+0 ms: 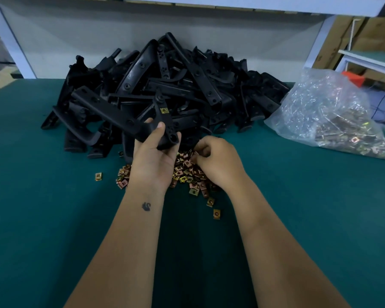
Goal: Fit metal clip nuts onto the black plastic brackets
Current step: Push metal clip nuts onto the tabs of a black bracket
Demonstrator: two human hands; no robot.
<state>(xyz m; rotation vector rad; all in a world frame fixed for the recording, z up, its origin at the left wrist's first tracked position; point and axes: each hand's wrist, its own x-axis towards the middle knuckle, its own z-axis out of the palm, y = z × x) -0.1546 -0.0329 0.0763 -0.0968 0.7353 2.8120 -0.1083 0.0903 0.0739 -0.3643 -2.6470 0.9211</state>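
Left hand (152, 161) gripping bracket (162, 121), right hand (216, 160) on clip nuts (187, 172)

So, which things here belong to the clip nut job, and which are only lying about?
Belongs to the job:
- bracket held by left hand, one clip nut already on it
- loose clip nuts, right hand picking among them
- bracket pile
- bag of nuts

Lying about:
- orange object
- cardboard boxes
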